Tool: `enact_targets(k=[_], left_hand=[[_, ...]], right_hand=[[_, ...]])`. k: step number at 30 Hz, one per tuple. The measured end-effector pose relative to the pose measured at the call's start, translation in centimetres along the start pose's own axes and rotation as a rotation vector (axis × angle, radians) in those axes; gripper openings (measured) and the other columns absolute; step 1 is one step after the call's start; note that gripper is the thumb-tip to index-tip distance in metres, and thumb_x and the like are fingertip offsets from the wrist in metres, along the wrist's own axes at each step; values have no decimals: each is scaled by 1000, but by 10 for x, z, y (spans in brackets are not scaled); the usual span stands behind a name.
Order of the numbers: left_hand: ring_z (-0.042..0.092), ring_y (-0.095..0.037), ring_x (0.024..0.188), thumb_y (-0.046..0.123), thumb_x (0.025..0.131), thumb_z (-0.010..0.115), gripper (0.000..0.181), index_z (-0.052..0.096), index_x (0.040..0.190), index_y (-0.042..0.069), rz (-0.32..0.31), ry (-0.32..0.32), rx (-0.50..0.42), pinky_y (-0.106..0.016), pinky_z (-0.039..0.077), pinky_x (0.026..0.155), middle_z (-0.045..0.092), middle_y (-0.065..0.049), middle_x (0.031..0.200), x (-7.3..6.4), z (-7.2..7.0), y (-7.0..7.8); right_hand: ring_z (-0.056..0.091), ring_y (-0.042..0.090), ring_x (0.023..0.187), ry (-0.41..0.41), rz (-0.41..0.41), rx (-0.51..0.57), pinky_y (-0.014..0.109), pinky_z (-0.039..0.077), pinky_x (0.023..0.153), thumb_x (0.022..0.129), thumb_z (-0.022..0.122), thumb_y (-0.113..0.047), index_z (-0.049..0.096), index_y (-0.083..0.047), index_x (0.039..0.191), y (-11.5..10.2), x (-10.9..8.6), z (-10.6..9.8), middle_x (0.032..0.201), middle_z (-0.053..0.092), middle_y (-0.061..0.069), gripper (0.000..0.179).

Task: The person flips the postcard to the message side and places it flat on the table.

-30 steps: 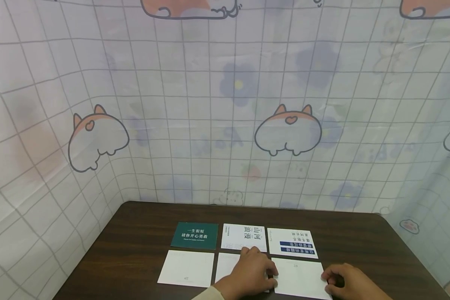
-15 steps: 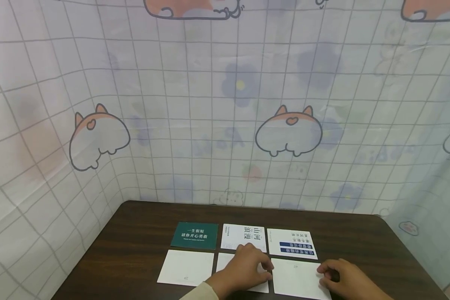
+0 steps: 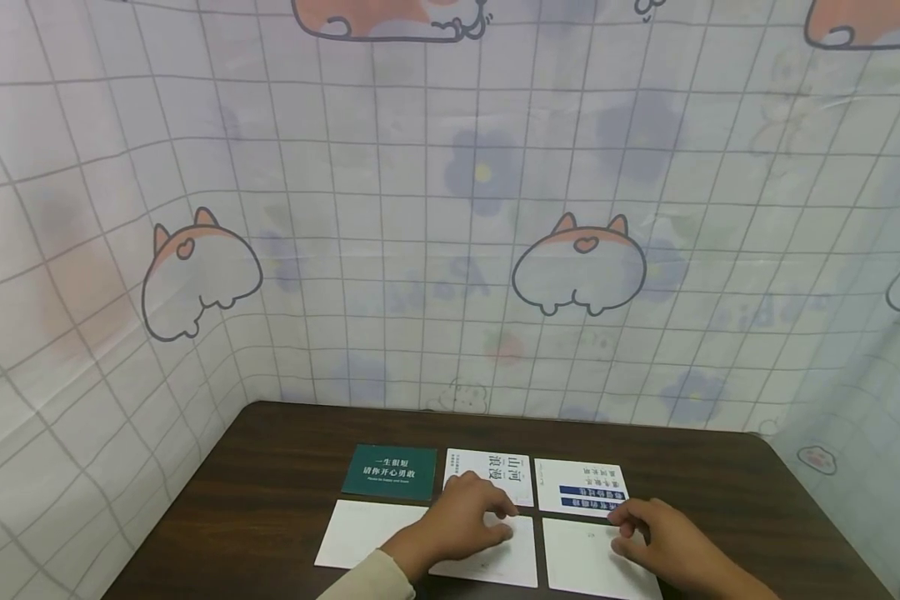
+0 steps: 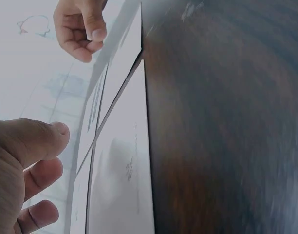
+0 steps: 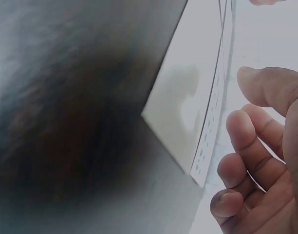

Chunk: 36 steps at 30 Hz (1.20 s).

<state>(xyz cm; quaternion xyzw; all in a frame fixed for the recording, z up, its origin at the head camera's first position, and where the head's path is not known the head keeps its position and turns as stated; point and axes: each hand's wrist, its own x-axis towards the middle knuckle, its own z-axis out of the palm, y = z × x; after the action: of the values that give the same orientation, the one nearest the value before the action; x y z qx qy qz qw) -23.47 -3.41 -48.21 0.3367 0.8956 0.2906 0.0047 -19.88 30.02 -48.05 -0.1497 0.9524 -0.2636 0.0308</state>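
Observation:
Postcards lie flat in two rows of three. The far row holds a green postcard (image 3: 388,472), a white postcard with large dark characters (image 3: 512,471) and a white postcard with blue bars (image 3: 581,479). Nearer are a left blank-looking postcard (image 3: 356,533), a middle one (image 3: 506,567) and a right one (image 3: 596,567). My left hand (image 3: 461,521) hovers over the middle column, thumb and fingers apart, holding nothing. Above the right near card's outer edge is my right hand (image 3: 667,542), fingers loosely bent with no card between them. Both wrist views show gaps between fingertips and cards.
The dark wooden table (image 3: 255,500) carries the cards. Behind it and along both sides hangs a white grid-patterned curtain (image 3: 390,275) with cartoon corgis and flowers. A light sleeve (image 3: 375,579) covers my left forearm.
Both hands have come away from the right near postcard. The left has moved left and away from me over the middle column; the right has risen and shifted slightly left. The cards stay in place.

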Motion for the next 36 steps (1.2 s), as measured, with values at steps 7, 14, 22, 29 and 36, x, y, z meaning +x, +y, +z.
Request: enact_targets(k=[7,14,22,29,36], left_hand=[[51,-2,92,25,88,80,16,80,104,25,-53,6,-25,-39,39,89,70,20,96,-7,-11,-13],[55,-10,98,25,88,81,16,79,104,24,-105,8,-50,-43,39,92,68,20,94,-14,-20,-28],[54,-10,99,24,88,81,21,78,109,21,-125,14,-25,-48,39,94,65,21,92,-21,-29,-43],[54,-10,95,25,91,78,23,77,113,17,-117,14,-28,-43,43,89,69,13,96,-27,-42,-49],[57,-15,101,24,93,76,23,76,115,15,-110,27,-21,-54,41,95,68,13,95,-35,-52,-58]], right_hand=[[51,8,84,49,-117,-29,34,50,77,87,82,-31,71,-16,106,-8,13,3,84,55,-18,27],[58,9,90,56,-170,-11,40,54,84,85,84,-29,71,-13,108,-15,27,9,90,61,-14,31],[57,13,89,69,-151,-25,41,51,82,83,85,-29,73,-12,108,-26,41,14,91,64,-13,32],[65,19,98,82,-210,23,44,53,86,85,84,-28,71,-6,113,-31,52,18,105,71,-1,38],[63,22,106,67,-116,58,50,51,93,84,85,-31,70,-7,119,-43,60,25,109,69,1,45]])
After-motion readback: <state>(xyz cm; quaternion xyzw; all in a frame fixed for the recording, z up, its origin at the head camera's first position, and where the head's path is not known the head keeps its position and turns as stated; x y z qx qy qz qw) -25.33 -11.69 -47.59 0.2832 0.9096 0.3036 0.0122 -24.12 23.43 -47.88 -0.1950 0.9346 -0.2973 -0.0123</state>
